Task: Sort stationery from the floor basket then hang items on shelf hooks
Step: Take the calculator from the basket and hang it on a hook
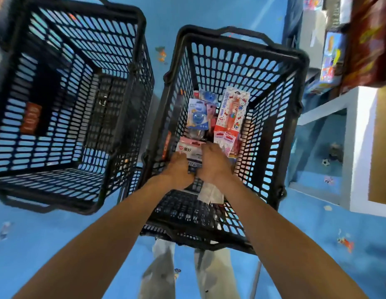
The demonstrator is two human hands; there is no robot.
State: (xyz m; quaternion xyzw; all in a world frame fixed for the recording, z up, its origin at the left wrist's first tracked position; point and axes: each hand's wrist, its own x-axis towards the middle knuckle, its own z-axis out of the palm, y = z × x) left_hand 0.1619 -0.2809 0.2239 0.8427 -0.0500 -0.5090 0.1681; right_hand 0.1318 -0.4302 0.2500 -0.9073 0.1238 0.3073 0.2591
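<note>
A black mesh basket [274, 130] stands on the blue floor with several stationery packs inside. Both my hands reach down into it. My left hand [179, 169] and my right hand [213, 162] both grip a white and pink carded pack [189, 148] near the basket's near end. Further in lie a blue correction-tape pack [197, 114] and a tall red and white pen pack [232, 108]. A white paper slip [210, 194] lies under my right wrist.
A second black mesh basket [58, 104] stands to the left, holding an orange-labelled dark pack [31, 118]. White shelving [358, 147] with colourful boxes [332, 59] rises on the right. My legs [187, 272] show below the basket.
</note>
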